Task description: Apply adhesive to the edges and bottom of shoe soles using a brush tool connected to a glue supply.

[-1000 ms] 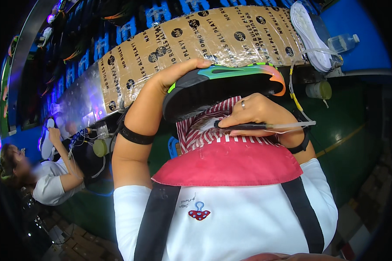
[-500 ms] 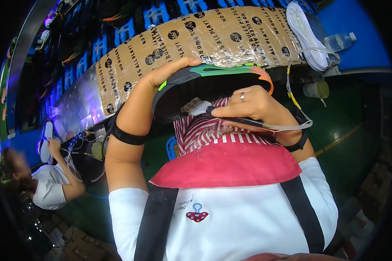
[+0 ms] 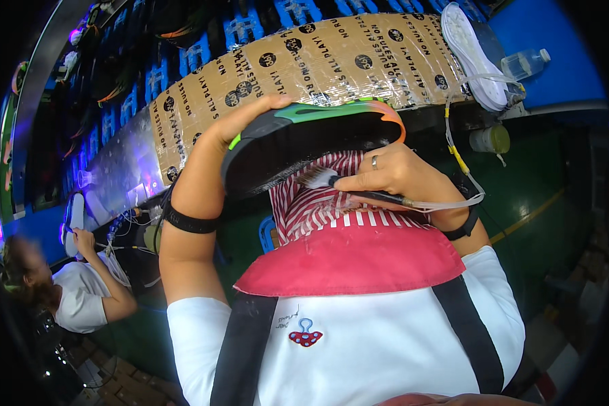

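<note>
My left hand [image 3: 249, 118] grips the far edge of a shoe sole [image 3: 298, 141] near its left end, fingers partly hidden behind it. The sole is tilted with its dark inner face toward me; its raised rim runs from black through green to orange. My right hand [image 3: 394, 173] is closed around the handle of a brush [image 3: 318, 178] with pale bristles. A clear tube [image 3: 446, 204] joins the handle's rear end. The bristles are at the sole's near edge; whether they touch it I cannot tell.
Ahead lies a bench top covered with printed brown cardboard [image 3: 331, 61]. At its right end are a white sole [image 3: 472, 57] and a clear plastic bottle [image 3: 525, 63]. A yellowish container [image 3: 490, 140] hangs below. Left, a co-worker [image 3: 81, 291] holds another sole [image 3: 74, 220].
The sole and my left hand have shifted left and slightly nearer. The brush has moved a little right and down, from over the sole's dark face to its near edge.
</note>
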Motion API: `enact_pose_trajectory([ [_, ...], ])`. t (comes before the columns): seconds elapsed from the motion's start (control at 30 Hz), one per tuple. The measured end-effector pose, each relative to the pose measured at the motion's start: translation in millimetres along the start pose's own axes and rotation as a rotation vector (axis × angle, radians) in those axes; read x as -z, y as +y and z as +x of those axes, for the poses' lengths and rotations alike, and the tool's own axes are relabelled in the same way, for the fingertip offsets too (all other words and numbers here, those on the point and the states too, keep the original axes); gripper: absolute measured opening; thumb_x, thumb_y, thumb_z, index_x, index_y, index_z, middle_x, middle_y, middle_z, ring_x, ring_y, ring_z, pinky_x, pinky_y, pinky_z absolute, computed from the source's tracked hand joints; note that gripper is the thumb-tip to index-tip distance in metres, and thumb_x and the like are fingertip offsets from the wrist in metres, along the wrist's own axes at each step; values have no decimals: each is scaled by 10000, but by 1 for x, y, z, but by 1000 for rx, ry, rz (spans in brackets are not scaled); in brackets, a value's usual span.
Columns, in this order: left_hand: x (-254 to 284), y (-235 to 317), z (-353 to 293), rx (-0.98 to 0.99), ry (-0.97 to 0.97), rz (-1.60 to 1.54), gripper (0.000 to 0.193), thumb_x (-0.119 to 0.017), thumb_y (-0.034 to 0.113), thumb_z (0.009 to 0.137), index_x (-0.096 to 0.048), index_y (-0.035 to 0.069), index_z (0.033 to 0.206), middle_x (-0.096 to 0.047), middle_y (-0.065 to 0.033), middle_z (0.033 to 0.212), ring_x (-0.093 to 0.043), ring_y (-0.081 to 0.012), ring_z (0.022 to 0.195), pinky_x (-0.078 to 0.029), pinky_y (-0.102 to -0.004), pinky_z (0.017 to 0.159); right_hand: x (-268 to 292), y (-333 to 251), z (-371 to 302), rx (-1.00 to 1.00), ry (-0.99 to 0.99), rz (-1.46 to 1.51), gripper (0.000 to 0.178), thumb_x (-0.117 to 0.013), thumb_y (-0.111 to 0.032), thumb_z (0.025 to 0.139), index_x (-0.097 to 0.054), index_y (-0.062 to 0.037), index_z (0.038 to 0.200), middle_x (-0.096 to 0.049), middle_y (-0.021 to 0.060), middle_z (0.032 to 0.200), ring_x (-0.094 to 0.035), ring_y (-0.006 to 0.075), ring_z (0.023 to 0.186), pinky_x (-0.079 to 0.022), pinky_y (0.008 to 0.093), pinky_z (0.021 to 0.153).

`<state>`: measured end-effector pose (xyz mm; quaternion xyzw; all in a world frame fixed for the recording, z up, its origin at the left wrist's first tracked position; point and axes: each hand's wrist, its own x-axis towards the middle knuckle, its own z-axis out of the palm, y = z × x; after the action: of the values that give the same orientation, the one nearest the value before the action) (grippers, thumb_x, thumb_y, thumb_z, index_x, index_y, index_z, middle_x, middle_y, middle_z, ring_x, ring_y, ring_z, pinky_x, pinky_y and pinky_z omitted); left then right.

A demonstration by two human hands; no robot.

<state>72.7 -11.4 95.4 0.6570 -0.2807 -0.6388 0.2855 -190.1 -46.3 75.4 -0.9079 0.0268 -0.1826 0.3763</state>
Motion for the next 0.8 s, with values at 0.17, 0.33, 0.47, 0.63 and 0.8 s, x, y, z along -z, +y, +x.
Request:
enact_pose_trajectory([
  [0.17, -2, -4, -5, -64, 48, -34, 510, -629, 441, 743, -600, 43, 1062, -623, -89, 976, -594, -150, 810, -473, -258, 716, -9, 7, 0, 25, 148, -3, 220, -657, -141, 710, -658, -105, 927, -540, 58, 602, -547, 224, 556, -443, 302, 519],
  [0.33, 5, -11, 0, -116, 74, -25, 494, -620, 413, 757, -593, 43, 1082, -624, -92, 975, -596, -154, 819, -477, -260, 728, -7, 7, -5, 29, 12, -35, 236, -673, -147, 720, -658, -84, 948, -575, 64, 634, -582, 204, 580, -457, 288, 521],
  [0.47, 1, -23, 5, -87, -32, -260, 485, -615, 396, 759, -588, 35, 1081, -625, -107, 979, -608, -171, 809, -489, -274, 728, -2, 4, -4, -117, 248, 282, 218, -689, -136, 735, -656, -28, 922, -632, 99, 712, -619, 186, 626, -473, 276, 571],
  [0.63, -30, -49, 15, -92, -105, -693, 458, -610, 349, 762, -575, 23, 1080, -625, -142, 987, -626, -221, 813, -510, -313, 749, 1, 15, 1, -498, 447, 642, 176, -664, -86, 750, -661, -7, 907, -638, 35, 754, -568, 73, 677, -442, 214, 617],
  [0.8, -44, -60, 23, -182, -192, -703, 561, -410, 382, 805, -497, -27, 1180, -602, -172, 1052, -615, -242, 904, -494, -352, 835, 3, 40, -9, -499, 657, 676, 152, -669, -77, 740, -673, -7, 875, -623, 48, 702, -561, 76, 609, -427, 200, 548],
])
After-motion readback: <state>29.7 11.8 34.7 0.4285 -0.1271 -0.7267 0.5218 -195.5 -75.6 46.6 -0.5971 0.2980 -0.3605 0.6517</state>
